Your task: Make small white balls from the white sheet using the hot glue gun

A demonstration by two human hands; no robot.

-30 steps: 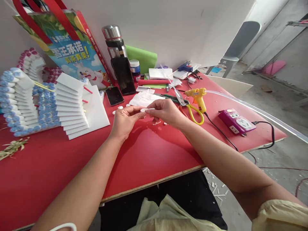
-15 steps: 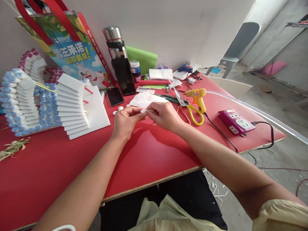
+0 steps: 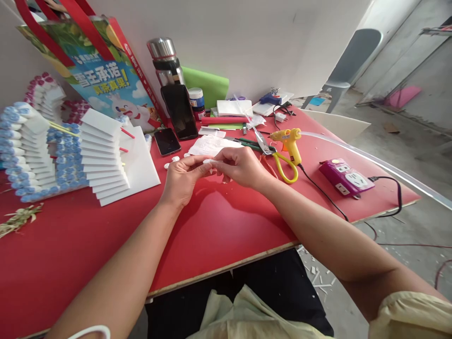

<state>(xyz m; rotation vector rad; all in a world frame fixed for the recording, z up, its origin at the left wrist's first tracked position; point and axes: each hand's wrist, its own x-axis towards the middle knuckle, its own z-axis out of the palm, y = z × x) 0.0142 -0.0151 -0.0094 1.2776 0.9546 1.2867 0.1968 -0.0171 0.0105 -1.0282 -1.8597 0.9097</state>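
White piece point(image 3: 208, 161): is showing partly
Left hand point(image 3: 180, 179): is pinching it — nearly closed
Right hand point(image 3: 242, 165): is pinching it — fingers point(image 3: 226, 154) curled

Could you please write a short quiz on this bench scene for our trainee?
1. True or false: the left hand and right hand both touch a small white piece.
2. Which is nearest the purple socket box: A) shopping bag, B) glue gun, C) dried stalks?
3. Fill in: one phone is propped up in front of the flask; the other phone lies ____ on the table.
Key: 1 true; 2 B; 3 flat.
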